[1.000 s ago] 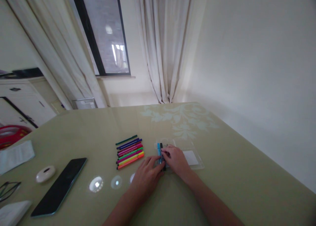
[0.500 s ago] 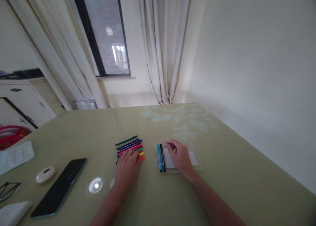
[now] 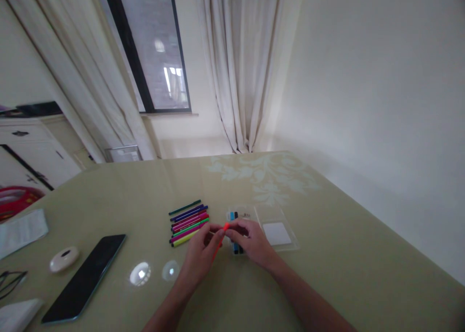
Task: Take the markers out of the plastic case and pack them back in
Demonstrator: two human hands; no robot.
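An orange-red marker pen (image 3: 217,249) is pinched between both hands. My left hand (image 3: 201,251) grips its barrel, while the closed fingertips of my right hand (image 3: 253,239) are on its upper end. To the left lie several colored marker pens (image 3: 189,221) side by side, among them dark green, blue, pink, green and yellow ones. Partly behind my right hand is an open clear plastic case (image 3: 292,230). Inside its left half are a light blue marker (image 3: 232,216) and a black marker (image 3: 236,216), their middles hidden by my fingers. A white card (image 3: 276,233) shows in the right half.
On the left of the table stand a black phone (image 3: 85,276), a pale oval object (image 3: 64,259), glasses (image 3: 10,281), a white object (image 3: 20,314) and a pale packet (image 3: 23,232). A wall (image 3: 392,128) borders the table's right side.
My left hand has taken the orange-red marker from the row and moved it right. My right hand has come left from the case and closed on the same marker.
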